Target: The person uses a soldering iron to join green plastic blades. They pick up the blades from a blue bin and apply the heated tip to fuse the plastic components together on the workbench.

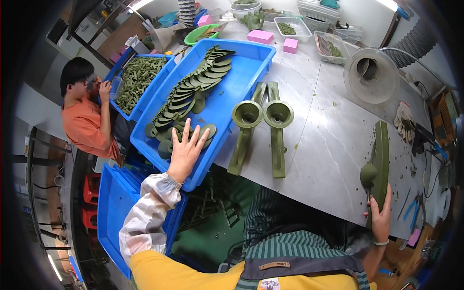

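My left hand (pixel 185 153) reaches over the near end of a blue tray (pixel 240 108), fingers spread and on or just above some flat olive-green discs (pixel 166 147). More discs (pixel 212 72) lie overlapped in long rows toward the tray's far end. At the right, my right hand (pixel 381 215) grips the near end of a long olive-green part (pixel 382 154) with a rounded bulge on its left side. Between my hands, two olive-green parts, each a round cup with a long handle, lie side by side: the left one (pixel 238 153) and the right one (pixel 278 152).
A co-worker (pixel 89 118) sits at the left by a blue tray of green pieces (pixel 137 82). A funnel-shaped hood (pixel 371 75), pink blocks (pixel 260 36) and a clear tub (pixel 293 29) stand farther back. Pliers (pixel 413 212) and a glove (pixel 404 122) lie right. Stacked blue trays (pixel 116 212) stand low left.
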